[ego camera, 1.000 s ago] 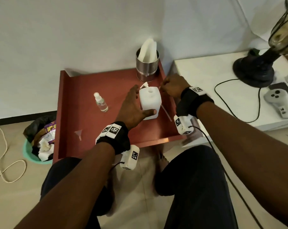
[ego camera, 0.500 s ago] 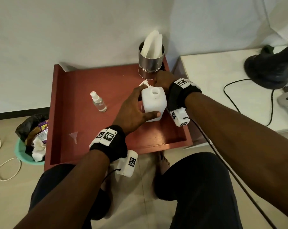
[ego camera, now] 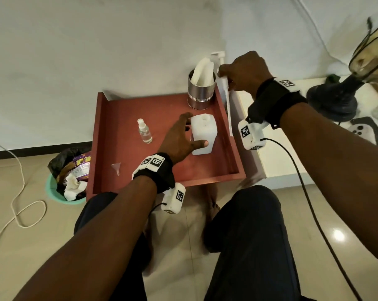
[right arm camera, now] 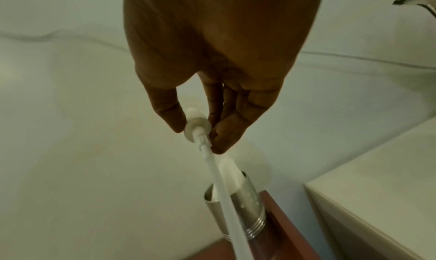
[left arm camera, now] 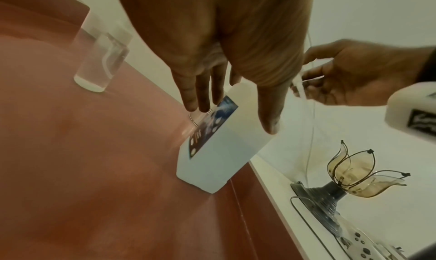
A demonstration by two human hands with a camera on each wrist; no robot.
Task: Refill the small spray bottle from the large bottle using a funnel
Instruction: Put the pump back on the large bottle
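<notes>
The large white bottle (ego camera: 203,133) stands upright on the red tray (ego camera: 110,137) with its neck uncovered. My left hand (ego camera: 195,130) holds it, thumb on the near face and fingers along the labelled side (left arm camera: 212,126). My right hand (ego camera: 224,73) is raised above the tray's far right corner. It pinches the white pump head (right arm camera: 197,127), and the long dip tube (ego camera: 227,101) hangs down clear of the bottle. The small clear spray bottle (ego camera: 144,133) stands left of the large one with its cap on. A clear funnel (ego camera: 116,167) lies near the tray's front left.
A steel cup (ego camera: 202,92) with tissues stands at the tray's far right corner, right under the tube. A white table (ego camera: 277,161) on the right carries a fan (ego camera: 335,101), a cable and controllers. A green bin (ego camera: 68,177) with rubbish stands on the floor at the left.
My right hand has pulled the pump head and its tube out of the large bottle and raised them up and to the right. My left hand stays on the bottle.
</notes>
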